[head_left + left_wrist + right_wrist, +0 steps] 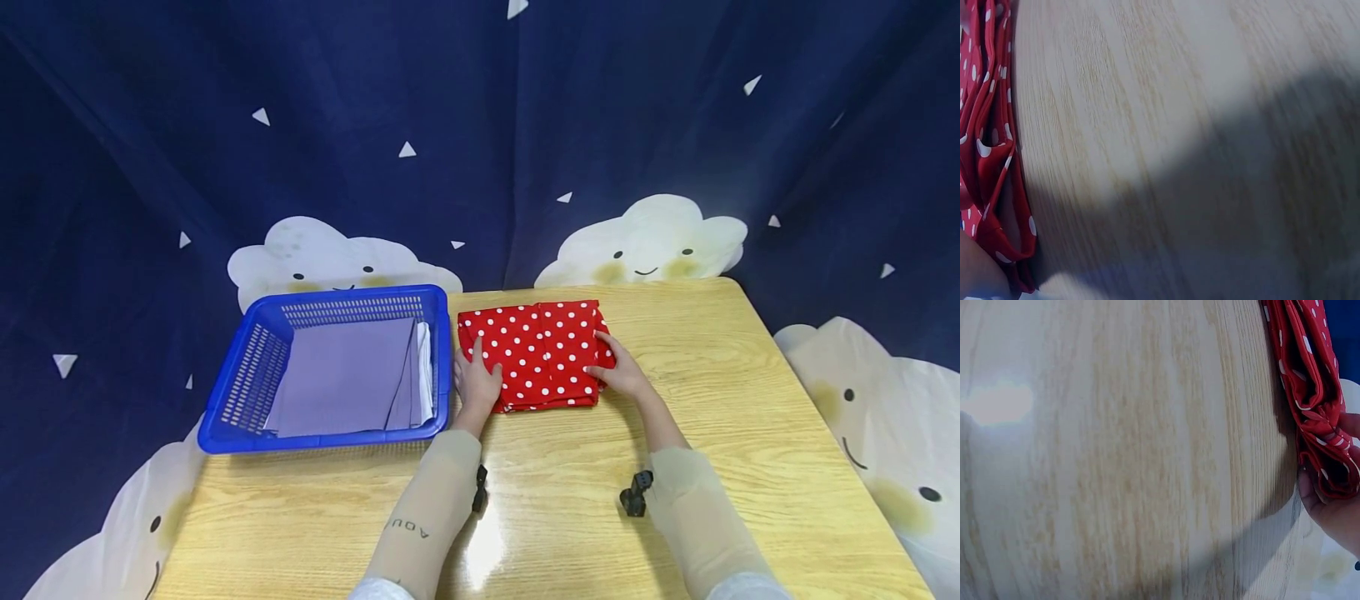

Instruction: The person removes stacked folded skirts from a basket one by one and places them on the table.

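A folded red cloth with white polka dots lies on the wooden table, close to its back edge. At the cloth's left end, my left hand holds the side, thumb and index finger on top. My right hand grips the opposite end. In the right wrist view, the cloth's layers bulge in loose folds, and fingers pinch them from above and below. The left wrist view shows the cloth's stacked front edge, with only part of the left hand visible in the corner.
A blue plastic basket stands left of the cloth, close beside my left hand. Inside it lie folded grey-purple fabric and a white piece. Behind the wooden table hangs a dark blue curtain with clouds.
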The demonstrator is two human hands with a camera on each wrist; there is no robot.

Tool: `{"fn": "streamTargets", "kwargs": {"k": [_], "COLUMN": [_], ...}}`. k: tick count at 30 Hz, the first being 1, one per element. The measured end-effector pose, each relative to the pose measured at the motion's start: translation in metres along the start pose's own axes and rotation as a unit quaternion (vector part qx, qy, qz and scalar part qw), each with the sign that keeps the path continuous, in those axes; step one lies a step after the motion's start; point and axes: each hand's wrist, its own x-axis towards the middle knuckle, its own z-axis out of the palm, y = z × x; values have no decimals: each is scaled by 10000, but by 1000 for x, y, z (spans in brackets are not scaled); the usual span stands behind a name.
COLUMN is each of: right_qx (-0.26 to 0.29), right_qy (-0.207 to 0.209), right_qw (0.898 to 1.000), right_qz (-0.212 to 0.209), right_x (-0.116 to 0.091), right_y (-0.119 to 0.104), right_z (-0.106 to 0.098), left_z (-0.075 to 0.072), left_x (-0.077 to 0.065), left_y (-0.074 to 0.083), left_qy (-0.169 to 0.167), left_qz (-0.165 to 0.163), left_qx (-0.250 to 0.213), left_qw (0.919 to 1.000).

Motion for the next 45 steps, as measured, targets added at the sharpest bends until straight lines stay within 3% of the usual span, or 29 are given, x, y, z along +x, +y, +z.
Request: {"fn": "streamTargets", "kwargs": {"k": [9,20,28,34,45], "right_qx": [-249,-622,-737,-779,-564], "right_qy": [460,824,986,995,1002], "right_qw": [9966,9914,9867,9848,9833], "right_qz": [-638,-798,-1061,-1191,-1411], "right_x": [-7,-14,-15,-17,-17], "right_y": [-3,-14,-29,-42,-66], "right_z": [3,4,5,9,21], "left_z": [-2,-17,-39,-60,-89], "left_x": [-4,-12,-20,-24,-18], "left_y": [2,15,32,37,26], "left_qy": [101,241,173,349,915], "left_qz": [224,1176,1613,1931,2243], "left_qx": [-136,122,-256,-364,-673], "left_qw": [9996,9927,9864,9799,9679]}}
